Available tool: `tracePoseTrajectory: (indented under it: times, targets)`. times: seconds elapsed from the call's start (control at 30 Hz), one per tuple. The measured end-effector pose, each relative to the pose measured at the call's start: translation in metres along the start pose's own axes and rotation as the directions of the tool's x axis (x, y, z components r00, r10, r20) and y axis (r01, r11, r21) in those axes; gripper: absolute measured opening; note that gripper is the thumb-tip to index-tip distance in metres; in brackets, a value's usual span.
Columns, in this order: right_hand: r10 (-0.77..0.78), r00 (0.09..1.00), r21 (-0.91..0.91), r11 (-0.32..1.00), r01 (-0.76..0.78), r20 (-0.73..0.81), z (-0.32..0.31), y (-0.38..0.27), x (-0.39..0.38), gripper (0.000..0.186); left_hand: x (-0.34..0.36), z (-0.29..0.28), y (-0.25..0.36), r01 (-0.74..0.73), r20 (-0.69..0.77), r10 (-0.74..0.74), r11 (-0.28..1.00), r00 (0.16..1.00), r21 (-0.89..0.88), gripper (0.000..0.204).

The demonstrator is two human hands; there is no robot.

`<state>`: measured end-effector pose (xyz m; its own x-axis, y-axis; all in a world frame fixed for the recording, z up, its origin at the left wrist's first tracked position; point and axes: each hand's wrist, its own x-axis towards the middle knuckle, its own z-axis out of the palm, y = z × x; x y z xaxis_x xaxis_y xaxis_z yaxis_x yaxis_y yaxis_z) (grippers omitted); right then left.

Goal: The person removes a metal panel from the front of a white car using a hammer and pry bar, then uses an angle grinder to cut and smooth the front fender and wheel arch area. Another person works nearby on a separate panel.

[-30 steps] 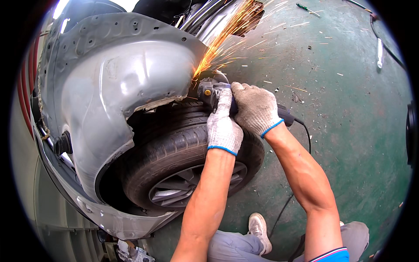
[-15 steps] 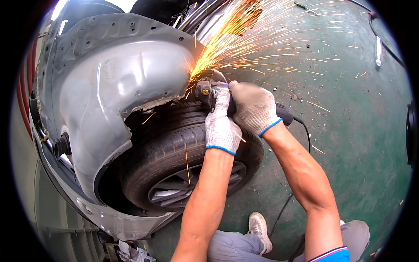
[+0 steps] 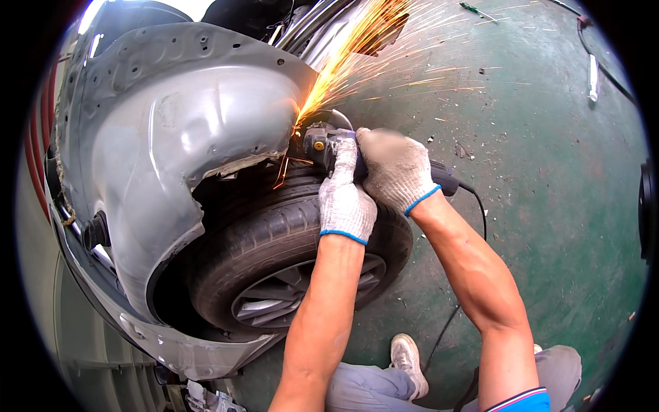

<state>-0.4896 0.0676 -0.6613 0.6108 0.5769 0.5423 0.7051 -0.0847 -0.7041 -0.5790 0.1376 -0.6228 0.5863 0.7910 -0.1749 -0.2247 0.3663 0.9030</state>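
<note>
holding grinder (image 3: 318, 145), sparks (image 3: 329, 72) at grey panel (image 3: 182, 127) — littered green floor (image 3: 542, 185)

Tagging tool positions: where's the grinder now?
Head view, above centre: the grinder is in the left hand and right hand, at the right edge of the grey body panel.

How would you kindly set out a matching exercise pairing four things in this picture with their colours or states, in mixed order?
Things:
1. angle grinder
2. tyre
3. car panel
4. sparks

Colours or states:
A. silver-grey, with a ragged edge
B. orange, fanning toward the picture's top
C. held by the left hand and right hand
D. dark, around a spoked wheel

Pairs: 1-C, 2-D, 3-A, 4-B
</note>
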Motion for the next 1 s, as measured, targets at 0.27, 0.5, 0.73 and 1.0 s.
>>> tracePoseTrajectory:
  times: [0.27, 0.5, 0.73, 1.0]
  targets:
    - [0.007, 1.000, 0.005, 1.000, -0.007, 0.004, -0.001, 0.002, 0.000, 0.028, -0.004, 0.010, -0.004, -0.063, -0.002, 0.063, 0.998, 0.998, -0.004, 0.048]
    - [-0.007, 1.000, 0.004, 1.000, 0.007, -0.005, 0.001, 0.001, 0.000, 0.029, -0.002, 0.008, -0.003, -0.054, -0.009, 0.054, 0.999, 0.999, -0.010, 0.048]
    - [-0.015, 0.999, 0.032, 0.999, 0.016, -0.031, 0.003, 0.003, 0.000, 0.027, 0.003, 0.004, -0.009, -0.090, -0.030, 0.090, 0.996, 0.995, -0.006, 0.044]
    - [0.017, 1.000, -0.029, 0.999, -0.017, 0.014, -0.003, 0.001, -0.003, 0.028, 0.000, 0.001, -0.008, -0.057, -0.025, 0.058, 0.998, 0.998, 0.018, 0.049]
